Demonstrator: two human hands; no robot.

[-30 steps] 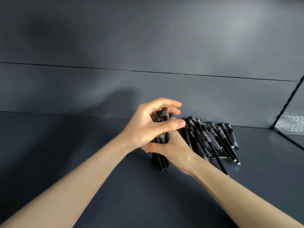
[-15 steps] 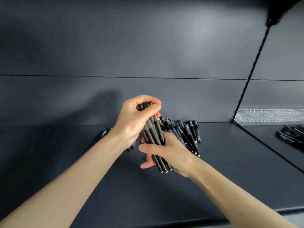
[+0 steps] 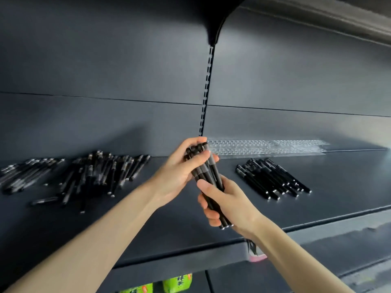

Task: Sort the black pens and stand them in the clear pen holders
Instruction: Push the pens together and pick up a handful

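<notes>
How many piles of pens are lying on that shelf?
2: a loose left pile and a neat right pile. The left hand and right hand hold a third bundle. Others may be offscreen.

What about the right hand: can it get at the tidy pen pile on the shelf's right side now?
Probably not yet: the right hand grips the pen bundle, as does the left hand. Nothing stands between it and the tidy pile, so once freed, likely yes.

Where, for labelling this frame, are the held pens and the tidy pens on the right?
held pens (image 3: 209,176): head view, middle of the barrels.
tidy pens (image 3: 273,179): head view, middle of the row.
</notes>
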